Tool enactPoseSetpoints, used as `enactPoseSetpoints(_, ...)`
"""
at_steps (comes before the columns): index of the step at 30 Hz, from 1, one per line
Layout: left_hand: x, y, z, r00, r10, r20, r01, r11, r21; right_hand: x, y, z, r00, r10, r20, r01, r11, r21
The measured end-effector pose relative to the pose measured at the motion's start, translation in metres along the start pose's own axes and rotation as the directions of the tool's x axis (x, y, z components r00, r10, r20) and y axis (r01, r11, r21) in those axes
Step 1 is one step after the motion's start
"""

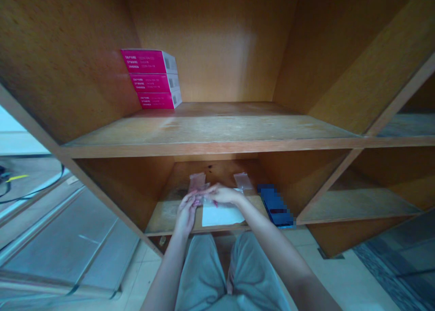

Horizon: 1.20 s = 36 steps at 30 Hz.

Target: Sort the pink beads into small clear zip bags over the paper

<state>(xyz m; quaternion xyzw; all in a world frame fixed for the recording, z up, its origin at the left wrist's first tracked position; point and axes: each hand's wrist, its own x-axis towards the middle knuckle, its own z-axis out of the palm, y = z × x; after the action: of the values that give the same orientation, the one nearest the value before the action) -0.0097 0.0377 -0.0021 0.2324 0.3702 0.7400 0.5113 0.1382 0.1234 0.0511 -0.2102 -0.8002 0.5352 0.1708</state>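
Note:
My left hand (187, 209) is closed at the front of the lower shelf, its fingertips pinching what looks like a small clear plastic bag (205, 188). From the right, my right hand (224, 194) reaches across, fingers bent together on the same bag, close to the left fingertips. The bag is partly covered by my fingers, and its contents cannot be made out. Under my right hand lies a white sheet of paper (220, 216). One clear bag (197, 181) with a pinkish tint lies just behind my left hand; another clear bag (243, 181) rests behind the paper.
A dark blue flat item (276, 206), partly blurred out, lies at the right of the lower shelf. Above, the wooden shelf board (210, 148) juts over my hands. Three pink boxes (154, 85) are stacked on it at left. Glass panels (68, 238) lean at the lower left.

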Motion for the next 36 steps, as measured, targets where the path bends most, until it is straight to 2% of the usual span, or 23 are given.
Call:
enactPoseSetpoints(7, -0.001, 0.001, 0.002, 0.998, 0.04, 0.041, -0.038, 0.998, -0.058, 0.0, -0.005, 0.001, 0.998, 0.01, -0.061, -0.011, 1.0, -0.023)
enactPoseSetpoints(12, 0.004, -0.002, -0.002, 1.0, 0.023, -0.005, -0.023, 0.989, -0.143, 0.0, -0.019, -0.004, 0.992, -0.041, -0.116, 0.043, 0.999, 0.018)
enactPoseSetpoints(15, 0.003, -0.003, -0.004, 0.998, -0.05, 0.046, 0.052, 0.998, -0.048, -0.002, -0.029, -0.008, 0.996, -0.033, -0.085, 0.037, 0.998, 0.041)
enactPoseSetpoints(17, 0.0, -0.002, -0.001, 0.982, -0.126, 0.138, 0.116, 0.99, 0.079, -0.005, -0.036, -0.009, 0.999, -0.003, -0.037, 0.005, 0.998, 0.062)
enactPoseSetpoints(19, -0.004, 0.002, 0.004, 0.952, -0.18, 0.246, 0.132, 0.971, 0.199, -0.007, -0.04, -0.01, 1.0, 0.027, 0.012, -0.028, 0.995, 0.093)
enactPoseSetpoints(22, -0.009, 0.008, 0.012, 0.923, -0.154, 0.351, 0.072, 0.969, 0.235, -0.011, -0.045, -0.01, 0.997, 0.056, 0.062, -0.064, 0.989, 0.135)
enactPoseSetpoints(27, -0.011, 0.013, 0.018, 0.902, -0.057, 0.428, 0.008, 0.993, 0.114, -0.012, -0.043, -0.009, 0.993, 0.041, 0.109, -0.062, 0.98, 0.191)
enactPoseSetpoints(36, -0.015, 0.007, 0.026, 0.917, 0.004, 0.398, -0.002, 1.0, -0.005, -0.009, -0.026, -0.006, 0.995, 0.019, 0.097, -0.045, 0.964, 0.264)
